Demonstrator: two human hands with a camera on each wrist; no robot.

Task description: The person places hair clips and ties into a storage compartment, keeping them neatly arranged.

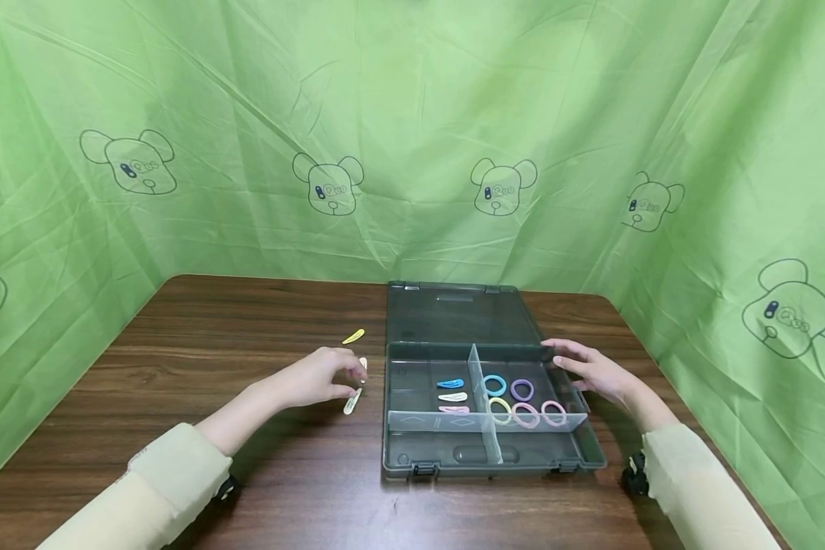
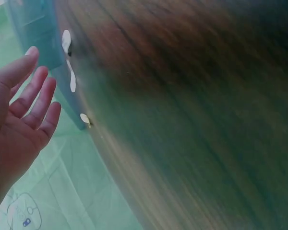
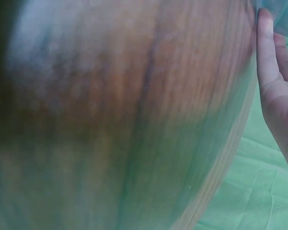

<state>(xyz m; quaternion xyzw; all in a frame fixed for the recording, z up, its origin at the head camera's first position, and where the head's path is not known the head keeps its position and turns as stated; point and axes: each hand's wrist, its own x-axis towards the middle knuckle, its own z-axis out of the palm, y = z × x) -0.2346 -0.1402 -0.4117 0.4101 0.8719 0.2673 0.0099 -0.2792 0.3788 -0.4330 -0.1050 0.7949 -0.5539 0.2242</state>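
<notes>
My left hand (image 1: 319, 376) hovers over the table left of the box, fingers loosely bent. Close to its fingertips lie a white snap hair clip (image 1: 353, 402) and a second pale clip (image 1: 363, 369), partly hidden. In the left wrist view the hand (image 2: 26, 108) holds nothing and appears apart from the clips. A yellow hair clip (image 1: 354, 336) lies farther back. The fingers of my right hand (image 1: 601, 376) rest at the right edge of the open dark translucent box (image 1: 402, 451). Its back left compartment holds a blue clip (image 1: 450, 383), a white clip (image 1: 452, 397) and a pink clip (image 1: 454, 410).
Several coloured hair ties, among them a purple one (image 1: 532, 390), lie in the back right compartment. Clear dividers (image 1: 412, 421) split the box. Its lid (image 1: 454, 317) lies folded back. A green curtain (image 1: 412, 114) surrounds the wooden table (image 1: 282, 481).
</notes>
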